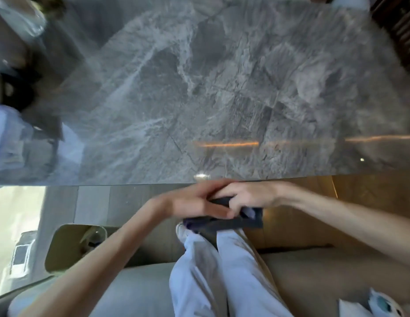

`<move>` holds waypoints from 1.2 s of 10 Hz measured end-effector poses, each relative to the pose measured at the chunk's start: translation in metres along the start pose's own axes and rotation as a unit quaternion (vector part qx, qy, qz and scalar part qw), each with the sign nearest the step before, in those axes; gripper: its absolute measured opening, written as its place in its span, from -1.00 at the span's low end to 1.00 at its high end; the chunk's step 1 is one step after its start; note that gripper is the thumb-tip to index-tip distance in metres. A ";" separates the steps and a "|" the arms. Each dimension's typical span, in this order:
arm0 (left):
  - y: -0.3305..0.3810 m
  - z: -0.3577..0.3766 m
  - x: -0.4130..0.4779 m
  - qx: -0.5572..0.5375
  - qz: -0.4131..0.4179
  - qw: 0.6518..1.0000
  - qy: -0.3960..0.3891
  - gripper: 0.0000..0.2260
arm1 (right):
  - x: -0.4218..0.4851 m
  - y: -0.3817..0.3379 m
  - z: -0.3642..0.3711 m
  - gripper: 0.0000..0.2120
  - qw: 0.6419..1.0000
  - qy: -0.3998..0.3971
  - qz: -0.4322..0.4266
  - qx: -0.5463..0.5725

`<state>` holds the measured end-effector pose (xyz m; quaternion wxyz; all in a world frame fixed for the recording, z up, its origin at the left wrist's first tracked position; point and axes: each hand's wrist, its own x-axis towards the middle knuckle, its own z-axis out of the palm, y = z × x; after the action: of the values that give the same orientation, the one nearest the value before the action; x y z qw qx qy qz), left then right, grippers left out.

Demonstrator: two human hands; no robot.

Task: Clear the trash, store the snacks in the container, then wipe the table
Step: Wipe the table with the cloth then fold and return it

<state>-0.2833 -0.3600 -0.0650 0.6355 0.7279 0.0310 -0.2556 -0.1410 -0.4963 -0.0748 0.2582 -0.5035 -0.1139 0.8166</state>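
Just below the near edge of the grey marble worktop (pixel 199 99), a dark folded cloth (pixel 236 221) is held by both hands above the knees. The left hand (pixel 197 203) is closed on the left part of the cloth, its fingers laid over the top. The right hand (pixel 247 197) is pinched on the right part, and the two hands are touching each other. The picture is blurred, so finer detail of the cloth cannot be told. Light trousers (pixel 222 271) are seen under the cloth. A bin with an olive liner (pixel 62 248) is seen at the near left, on the floor.
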 end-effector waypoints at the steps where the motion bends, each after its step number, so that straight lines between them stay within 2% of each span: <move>1: 0.039 -0.022 -0.041 -0.316 -0.059 0.947 -0.017 -0.46 | -0.046 -0.049 0.053 -0.61 0.996 -0.054 -0.049 0.057; 2: 0.081 -0.046 -0.081 -0.443 -0.056 0.892 0.068 -0.17 | -0.084 -0.089 0.077 -0.43 0.975 -0.077 -0.122 0.170; 3: 0.129 -0.077 -0.114 -0.439 0.009 0.892 0.110 -0.16 | -0.118 -0.143 0.092 -0.20 0.967 -0.081 -0.146 0.191; 4: 0.183 -0.116 -0.134 -0.308 0.012 0.923 0.232 -0.45 | -0.141 -0.196 0.099 -0.11 0.968 -0.062 -0.179 0.163; 5: 0.239 -0.157 -0.137 -0.208 0.019 0.928 0.310 -0.75 | -0.155 -0.251 0.100 -0.05 0.964 -0.069 -0.218 0.134; 6: 0.275 -0.200 -0.116 -0.116 -0.013 0.893 0.436 -0.81 | -0.151 -0.296 0.093 -0.14 0.948 -0.048 -0.269 0.165; 7: 0.295 -0.235 -0.093 -0.040 -0.139 0.870 0.472 -0.69 | -0.133 -0.319 0.077 -0.22 0.933 -0.020 -0.289 0.214; 8: 0.294 -0.263 -0.081 -0.187 -0.182 0.885 0.386 -0.48 | -0.101 -0.320 0.046 -0.27 0.914 -0.018 -0.317 0.254; 9: 0.287 -0.288 -0.079 -0.112 -0.149 0.907 0.378 -0.58 | -0.088 -0.339 0.024 -0.20 0.910 -0.070 -0.306 0.271; 10: 0.287 -0.312 -0.083 -0.046 -0.110 0.902 0.415 -0.69 | -0.088 -0.374 0.009 -0.14 0.916 -0.131 -0.309 0.218; 11: 0.291 -0.346 -0.096 0.042 -0.093 0.897 0.431 -0.72 | -0.089 -0.425 0.004 -0.05 0.932 -0.203 -0.260 0.148; 12: 0.285 -0.383 -0.111 0.196 -0.112 0.870 0.438 -0.76 | -0.085 -0.481 0.002 -0.19 0.954 -0.150 -0.256 -0.040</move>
<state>-0.1465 -0.0226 0.2635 0.3686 0.8663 0.3365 0.0194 0.0357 -0.1375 0.2060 0.4178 -0.3392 -0.3092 0.7841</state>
